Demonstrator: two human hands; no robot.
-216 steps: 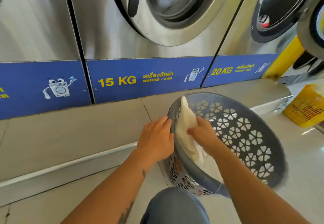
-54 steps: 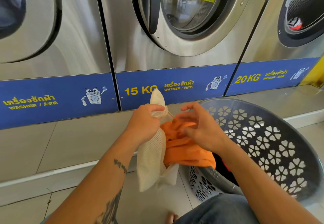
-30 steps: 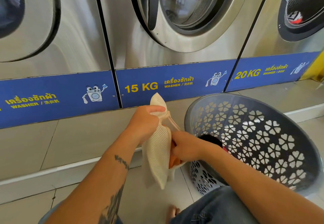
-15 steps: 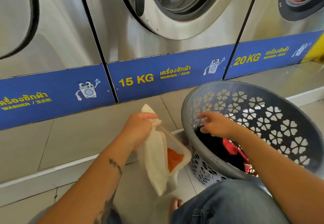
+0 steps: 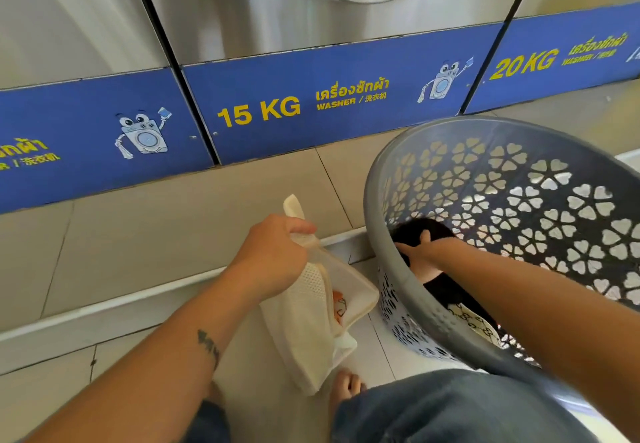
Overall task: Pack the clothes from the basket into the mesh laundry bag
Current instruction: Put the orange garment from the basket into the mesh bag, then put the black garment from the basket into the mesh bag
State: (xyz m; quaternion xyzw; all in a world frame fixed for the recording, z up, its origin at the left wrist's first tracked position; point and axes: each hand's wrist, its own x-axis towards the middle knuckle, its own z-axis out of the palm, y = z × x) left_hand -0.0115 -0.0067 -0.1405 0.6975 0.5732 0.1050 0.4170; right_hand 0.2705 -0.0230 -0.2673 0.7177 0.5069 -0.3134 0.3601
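My left hand [image 5: 273, 255] grips the top edge of a cream mesh laundry bag [image 5: 311, 324] that hangs down to the floor with its mouth held open. An orange garment [image 5: 337, 307] shows inside it. To the right stands a grey plastic basket [image 5: 519, 207] with flower-shaped holes, tilted toward me. My right hand [image 5: 420, 252] reaches down inside the basket and closes on a black garment [image 5: 415, 231]. More dark clothing and a light patterned piece [image 5: 474, 321] lie lower in the basket, partly hidden by my forearm.
Steel washing machines with blue "15 KG" [image 5: 259, 113] and "20 KG" [image 5: 523, 63] labels stand on a tiled step [image 5: 156, 234] straight ahead. My bare foot [image 5: 344, 387] and jeans-clad knee [image 5: 450, 408] are on the tiled floor just below the bag and basket.
My right hand has gone deeper into the basket and closed on the black garment. The view has tilted downward. My left hand still holds the bag open with the orange garment inside.
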